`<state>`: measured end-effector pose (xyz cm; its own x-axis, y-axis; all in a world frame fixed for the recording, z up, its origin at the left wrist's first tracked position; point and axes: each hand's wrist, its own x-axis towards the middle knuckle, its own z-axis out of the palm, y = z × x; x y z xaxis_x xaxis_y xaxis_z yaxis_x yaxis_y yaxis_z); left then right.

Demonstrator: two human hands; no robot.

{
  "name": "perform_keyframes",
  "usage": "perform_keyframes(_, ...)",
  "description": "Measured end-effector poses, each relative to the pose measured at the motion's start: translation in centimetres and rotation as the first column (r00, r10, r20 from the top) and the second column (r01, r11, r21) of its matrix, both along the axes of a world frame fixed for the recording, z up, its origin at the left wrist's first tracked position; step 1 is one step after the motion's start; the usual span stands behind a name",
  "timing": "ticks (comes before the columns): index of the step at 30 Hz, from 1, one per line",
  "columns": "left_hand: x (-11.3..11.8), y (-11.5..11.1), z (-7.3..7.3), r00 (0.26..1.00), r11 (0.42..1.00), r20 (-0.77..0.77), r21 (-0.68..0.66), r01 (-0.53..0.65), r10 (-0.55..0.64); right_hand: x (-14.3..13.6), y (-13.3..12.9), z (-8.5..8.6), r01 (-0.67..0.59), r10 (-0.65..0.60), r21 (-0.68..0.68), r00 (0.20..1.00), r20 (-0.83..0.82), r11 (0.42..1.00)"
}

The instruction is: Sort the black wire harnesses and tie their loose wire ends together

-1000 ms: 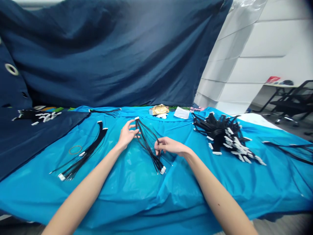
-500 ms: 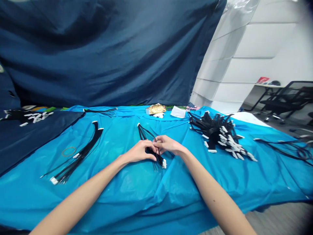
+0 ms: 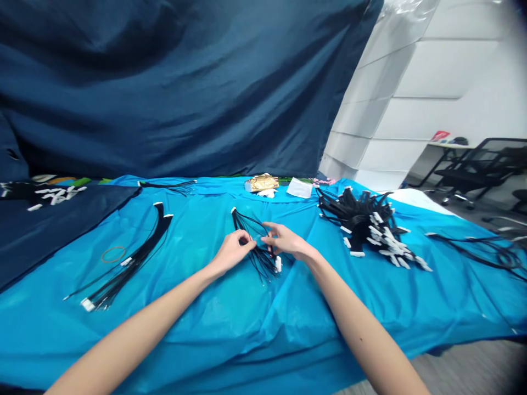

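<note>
In the middle of the blue sheet lies a black wire harness with a small white connector at its far end and a larger white connector at its near end. Its loose wires fan out between my hands. My left hand is closed at the left side of the harness, thumb and index finger pinching some of its wires. My right hand is on the other side, fingers apart, touching or nearly touching the wires that curve past its fingertips.
Left lies another bundle of black cables beside a rubber band. A large pile of black cables with white connectors sits to the right. Farther right are looped cables. A gold packet and white packet lie at the back.
My hands have moved apart from where they met over the harness. Its wires, bunched together before, now spread more widely, and my right fingers have opened.
</note>
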<state>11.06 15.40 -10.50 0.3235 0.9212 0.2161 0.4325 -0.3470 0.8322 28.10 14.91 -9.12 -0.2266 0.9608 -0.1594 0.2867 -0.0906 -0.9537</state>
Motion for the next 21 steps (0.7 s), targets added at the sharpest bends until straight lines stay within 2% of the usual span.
perform_keyframes(3,-0.5,0.5,-0.5,0.991,0.993,0.068,-0.048,-0.112,0.115,0.3,0.3,-0.3,-0.029,0.006,0.150,0.988,0.153,0.988)
perform_keyframes(6,-0.7,0.9,-1.3,0.977,0.977,0.112,-0.127,-0.169,0.184,0.3,0.3,-0.2,-0.074,0.023,0.155,0.951,0.308,0.985)
perform_keyframes(11,-0.8,1.2,-1.8,0.988,0.983,0.074,-0.136,-0.127,0.138,0.1,-0.3,0.4,-0.098,0.080,0.052,0.958,0.274,0.994)
perform_keyframes(17,-0.7,1.1,-1.8,0.992,0.990,0.012,-0.065,-0.122,0.123,0.1,-0.7,0.6,-0.306,0.278,0.016,0.884,0.375,0.952)
perform_keyframes(21,-0.7,1.3,-2.0,0.990,0.988,-0.003,-0.053,-0.144,0.144,0.1,-0.5,0.6,-0.271,0.223,0.050,0.873,0.433,0.961)
